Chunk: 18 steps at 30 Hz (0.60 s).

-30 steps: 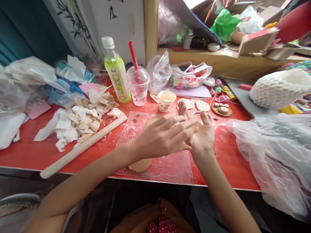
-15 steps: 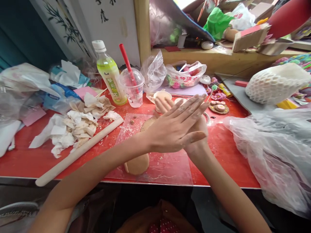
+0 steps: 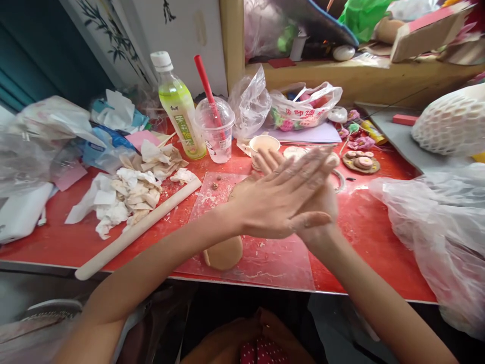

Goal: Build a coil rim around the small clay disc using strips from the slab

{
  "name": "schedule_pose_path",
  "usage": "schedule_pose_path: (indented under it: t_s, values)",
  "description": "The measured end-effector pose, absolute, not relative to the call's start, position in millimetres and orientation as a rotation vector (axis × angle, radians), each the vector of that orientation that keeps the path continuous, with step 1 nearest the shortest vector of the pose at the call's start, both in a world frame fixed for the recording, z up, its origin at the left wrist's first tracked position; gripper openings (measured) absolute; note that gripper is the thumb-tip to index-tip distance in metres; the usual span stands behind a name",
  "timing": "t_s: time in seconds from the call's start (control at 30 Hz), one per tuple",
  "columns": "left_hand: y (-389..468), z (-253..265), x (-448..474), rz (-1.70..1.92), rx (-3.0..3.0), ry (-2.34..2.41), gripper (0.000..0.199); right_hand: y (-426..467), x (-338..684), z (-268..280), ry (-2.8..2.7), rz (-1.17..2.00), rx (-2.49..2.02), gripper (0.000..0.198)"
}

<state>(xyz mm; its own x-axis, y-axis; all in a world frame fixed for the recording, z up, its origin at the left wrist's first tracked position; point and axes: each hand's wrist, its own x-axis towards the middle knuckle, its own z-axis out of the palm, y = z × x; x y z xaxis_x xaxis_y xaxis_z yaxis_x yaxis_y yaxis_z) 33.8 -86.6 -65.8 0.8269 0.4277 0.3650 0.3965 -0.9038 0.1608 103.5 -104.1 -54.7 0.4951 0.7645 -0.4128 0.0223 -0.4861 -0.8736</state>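
My left hand (image 3: 280, 202) lies flat, palm down, across my right hand (image 3: 322, 202), palm against palm, fingers stretched toward the back. The right fingertips stick out beyond the left hand, close to a paper cup (image 3: 264, 145). What lies between the palms is hidden. Both hands hover over a clear plastic mat (image 3: 273, 263) on the red table (image 3: 364, 237). A tan clay slab (image 3: 223, 253) rests on the mat under my left forearm. A wooden rolling pin (image 3: 140, 227) lies slanted to the left of the mat.
Crumpled tissues (image 3: 129, 192) are heaped at the left. A green drink bottle (image 3: 178, 108) and a lidded plastic cup with a red straw (image 3: 215, 131) stand behind the mat. Small clay shapes (image 3: 359, 163) sit at the back right. A large plastic bag (image 3: 443, 227) fills the right side.
My left hand has slid forward over the right, from fingers crossing to palms stacked and fingers pointing away. The view has shifted slightly.
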Motion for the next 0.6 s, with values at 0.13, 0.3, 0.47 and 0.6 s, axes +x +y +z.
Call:
schedule_pose_path:
  t_s: [0.13,0.3,0.47,0.6]
  values:
    - [-87.2,-65.1,33.5,0.56,3.007,0.613,0.072,-106.7,115.2,-53.4,-1.015,1.201,-1.714,0.072]
    - [-90.6,-70.0,21.6,0.597,2.906,0.714,0.08,-114.8,138.4,-66.8,-0.692,1.437,-1.205,0.062]
    - [-95.8,-68.4,33.4,0.532,3.05,0.639,0.076,-117.0,137.6,-67.3,-0.152,1.545,-0.785,0.075]
    - [-89.4,-78.6,23.9,0.584,2.949,0.744,0.077,-115.9,134.5,-63.4,-0.153,1.676,-0.661,0.045]
